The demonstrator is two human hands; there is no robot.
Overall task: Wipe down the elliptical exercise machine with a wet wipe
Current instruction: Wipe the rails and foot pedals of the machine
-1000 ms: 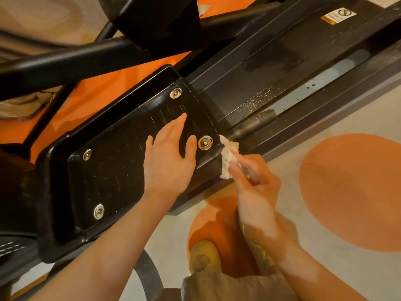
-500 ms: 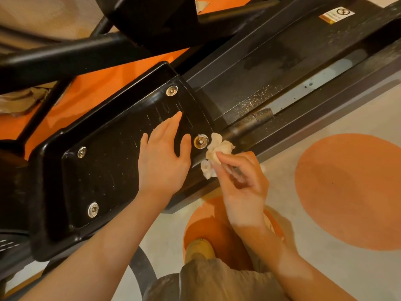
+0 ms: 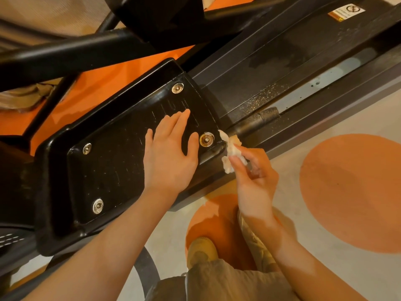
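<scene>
The head view looks down on the black foot pedal (image 3: 104,170) of the elliptical machine, which runs slantwise from lower left to upper right. The left hand (image 3: 168,157) lies flat on the pedal's ribbed top, palm down, fingers straight and close together pointing up and to the right, the thumb spread out to the side toward a round metal bolt (image 3: 206,139) at the pedal's near right corner. Its forearm reaches in from the bottom left edge.

The right hand (image 3: 253,179) comes in from the lower right, wrist bent, palm turned partly upward. Its thumb and forefinger pinch a crumpled white wet wipe (image 3: 231,151), while the other fingers curl loosely behind. The wipe's upper end touches the pedal's raised rim just beside that bolt, where the pedal meets the dark rail (image 3: 303,101) of the machine. The rail carries pale specks along its edge. Three more bolts sit at the pedal's other corners.

Below the hands, a tan shoe (image 3: 201,250) stands on the pale floor (image 3: 325,279), which bears large orange circles. Black frame tubes (image 3: 65,55) cross the top left. A warning sticker (image 3: 346,11) sits at the upper right.
</scene>
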